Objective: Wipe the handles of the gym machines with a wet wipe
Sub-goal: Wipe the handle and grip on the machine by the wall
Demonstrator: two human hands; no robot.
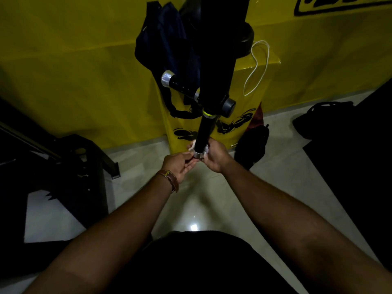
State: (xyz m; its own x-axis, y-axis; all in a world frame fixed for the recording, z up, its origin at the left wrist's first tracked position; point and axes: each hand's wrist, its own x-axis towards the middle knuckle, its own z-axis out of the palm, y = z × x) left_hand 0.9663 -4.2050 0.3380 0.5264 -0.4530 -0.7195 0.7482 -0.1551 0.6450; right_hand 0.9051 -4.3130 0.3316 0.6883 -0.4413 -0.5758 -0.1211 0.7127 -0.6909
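Observation:
A black machine handle (204, 130) with a silver end cap (198, 155) hangs down at the centre of the view. A white wet wipe (192, 146) is bunched around its lower end. My right hand (215, 157) grips the wipe against the right side of the handle. On the left, my left hand (179, 164), with a brown watch strap on its wrist, has its fingers curled at the silver cap and the wipe. A second black handle (180, 84) with a silver end sticks out to the left higher up.
Yellow padded wall (74, 71) stands behind the machine, with a dark bag (163, 39) hanging on it and a white cord (257, 66). Dark machine frame (63, 166) is at the left. Black bags (252, 143) lie on the pale tiled floor (197, 209) at right.

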